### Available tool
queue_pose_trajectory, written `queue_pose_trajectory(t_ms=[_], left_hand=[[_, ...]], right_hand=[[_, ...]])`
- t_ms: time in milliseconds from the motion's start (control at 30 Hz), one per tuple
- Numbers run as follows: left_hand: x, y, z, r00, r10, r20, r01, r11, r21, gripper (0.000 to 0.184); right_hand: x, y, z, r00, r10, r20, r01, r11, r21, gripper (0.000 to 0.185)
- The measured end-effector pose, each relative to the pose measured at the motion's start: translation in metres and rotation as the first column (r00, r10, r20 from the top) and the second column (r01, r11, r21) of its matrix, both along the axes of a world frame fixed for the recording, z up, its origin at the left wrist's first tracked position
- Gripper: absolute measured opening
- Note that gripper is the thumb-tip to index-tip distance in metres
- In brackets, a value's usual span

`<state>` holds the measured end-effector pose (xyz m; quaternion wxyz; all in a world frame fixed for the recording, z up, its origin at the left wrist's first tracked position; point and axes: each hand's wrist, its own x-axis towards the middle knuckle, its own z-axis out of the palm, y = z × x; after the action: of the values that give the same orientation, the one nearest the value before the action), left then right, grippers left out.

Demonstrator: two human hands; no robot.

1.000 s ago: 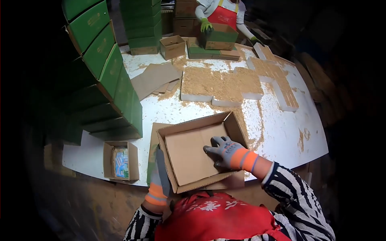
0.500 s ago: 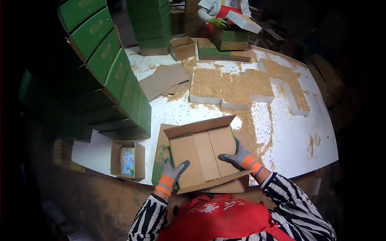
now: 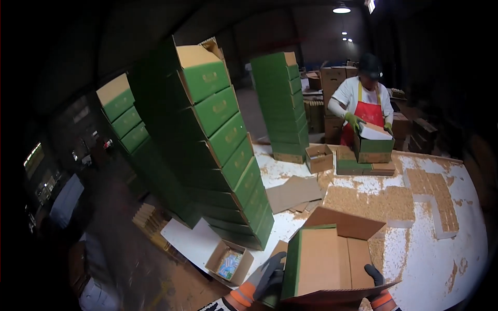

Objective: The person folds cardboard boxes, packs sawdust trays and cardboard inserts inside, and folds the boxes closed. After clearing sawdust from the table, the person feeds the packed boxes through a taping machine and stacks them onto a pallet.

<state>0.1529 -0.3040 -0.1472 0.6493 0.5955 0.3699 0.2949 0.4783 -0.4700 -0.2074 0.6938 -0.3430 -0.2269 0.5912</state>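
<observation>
An open cardboard box [image 3: 319,259], brown inside with a green outer side, lies in front of me with its flaps raised. My right hand [image 3: 377,282] grips its right side, the dark gloved thumb over the edge and the other fingers hidden. Outside the box's left side is my left hand [image 3: 267,277], its gloved fingers stretched out; whether it touches the box I cannot tell. Partly under the box and left hand lies flat green-and-brown cardboard [image 3: 278,250].
Tall stacks of green boxes [image 3: 212,124] rise on the left. A small carton [image 3: 244,267] holds blue-and-white packets. White blocks [image 3: 399,223] topped with brown shavings sit at right. Across the table a co-worker [image 3: 363,103] handles a white block over a green box [image 3: 376,150].
The view has swung up and left. My left hand has come off the box's inner left edge and straightened its fingers outside it. The co-worker's white block has been lowered to the green box.
</observation>
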Motion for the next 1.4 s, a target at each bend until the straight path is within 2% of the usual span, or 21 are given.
queue_pose_trajectory(t_ms=[33, 67, 133, 200, 267, 300, 367, 400, 433, 500, 600, 667, 733, 767, 833, 900, 967, 1000, 1200, 1233, 1400], left_hand=[[-0.007, 0.009, 0.026, 0.998, -0.007, 0.063, 0.0, 0.994, 0.107, 0.051], [-0.007, 0.02, 0.064, 0.983, 0.163, -0.088, -0.085, 0.819, 0.567, 0.046], [-0.031, 0.054, 0.126, 0.894, 0.44, 0.081, -0.305, 0.466, 0.831, 0.042], [-0.074, 0.112, 0.174, 0.809, 0.492, 0.321, -0.509, 0.314, 0.802, 0.042], [-0.121, 0.169, 0.228, 0.73, 0.478, 0.488, -0.613, 0.143, 0.777, 0.044], [-0.153, 0.216, 0.248, 0.726, 0.4, 0.56, -0.648, 0.123, 0.752, 0.047], [-0.197, 0.297, 0.302, 0.694, 0.231, 0.682, -0.717, 0.141, 0.683, 0.051], [-0.212, 0.327, 0.332, 0.668, 0.154, 0.728, -0.743, 0.182, 0.644, 0.053], [-0.244, 0.374, 0.364, 0.697, 0.157, 0.699, -0.715, 0.213, 0.665, 0.056], [-0.252, 0.401, 0.411, 0.757, 0.125, 0.641, -0.643, 0.317, 0.697, 0.062], [-0.229, 0.38, 0.443, 0.772, 0.015, 0.635, -0.551, 0.512, 0.659, 0.065], [-0.221, 0.377, 0.438, 0.835, 0.007, 0.551, -0.453, 0.578, 0.679, 0.061], [-0.214, 0.37, 0.441, 0.883, 0.027, 0.468, -0.396, 0.575, 0.716, 0.064], [-0.214, 0.385, 0.44, 0.886, 0.028, 0.463, -0.402, 0.547, 0.734, 0.063], [-0.21, 0.395, 0.44, 0.875, 0.092, 0.476, -0.461, 0.462, 0.757, 0.062], [-0.216, 0.408, 0.441, 0.866, 0.304, 0.397, -0.486, 0.322, 0.812, 0.07], [-0.221, 0.417, 0.438, 0.792, 0.513, 0.33, -0.471, 0.172, 0.865, 0.079], [-0.22, 0.417, 0.437, 0.801, 0.484, 0.352, -0.492, 0.197, 0.848, 0.079], [-0.2, 0.371, 0.418, 0.811, 0.343, 0.475, -0.581, 0.368, 0.727, 0.08], [-0.197, 0.376, 0.412, 0.765, 0.42, 0.488, -0.616, 0.261, 0.743, 0.078], [-0.202, 0.385, 0.41, 0.716, 0.49, 0.496, -0.623, 0.13, 0.771, 0.077]], right_hand=[[-0.004, 0.01, 0.013, 0.998, -0.049, -0.026, 0.05, 0.997, 0.062, 0.061], [-0.009, 0.021, 0.036, 0.994, -0.096, -0.05, 0.101, 0.988, 0.114, 0.058], [-0.023, 0.044, 0.092, 0.966, -0.25, -0.065, 0.258, 0.94, 0.223, 0.048], [0.002, 0.087, 0.09, 0.875, -0.466, 0.128, 0.344, 0.788, 0.511, 0.049], [0.044, 0.139, 0.102, 0.461, -0.721, 0.516, 0.224, 0.658, 0.719, 0.053], [0.045, 0.157, 0.137, 0.528, -0.688, 0.498, 0.133, 0.646, 0.752, 0.051], [0.031, 0.213, 0.232, 0.973, -0.199, 0.115, -0.024, 0.412, 0.911, 0.047], [0.035, 0.242, 0.272, 0.989, -0.043, 0.145, -0.118, 0.383, 0.916, 0.048], [0.02, 0.263, 0.314, 0.991, -0.134, -0.02, 0.085, 0.502, 0.861, 0.045], [-0.051, 0.296, 0.406, 0.926, -0.365, -0.099, 0.299, 0.548, 0.781, 0.041], [-0.05, 0.371, 0.484, 0.958, -0.285, -0.037, 0.204, 0.585, 0.785, 0.033], [-0.127, 0.375, 0.527, 0.942, -0.32, -0.104, 0.293, 0.626, 0.723, 0.031], [-0.106, 0.458, 0.562, 0.761, -0.509, 0.403, -0.085, 0.536, 0.84, 0.036], [-0.092, 0.483, 0.579, 0.774, 0.097, 0.626, -0.568, 0.542, 0.619, 0.046], [-0.117, 0.491, 0.59, 0.617, 0.428, 0.66, -0.764, 0.526, 0.373, 0.057], [-0.173, 0.461, 0.587, 0.746, -0.127, 0.653, -0.222, 0.878, 0.424, 0.066], [-0.191, 0.467, 0.592, 0.624, -0.363, 0.693, -0.013, 0.881, 0.473, 0.064], [-0.196, 0.474, 0.595, 0.55, -0.446, 0.707, 0.048, 0.861, 0.506, 0.064], [-0.211, 0.509, 0.594, 0.157, -0.674, 0.722, 0.21, 0.737, 0.643, 0.07], [-0.218, 0.497, 0.576, 0.051, -0.706, 0.707, 0.239, 0.696, 0.677, 0.078], [-0.215, 0.484, 0.554, 0.095, -0.774, 0.625, 0.139, 0.633, 0.762, 0.068]])
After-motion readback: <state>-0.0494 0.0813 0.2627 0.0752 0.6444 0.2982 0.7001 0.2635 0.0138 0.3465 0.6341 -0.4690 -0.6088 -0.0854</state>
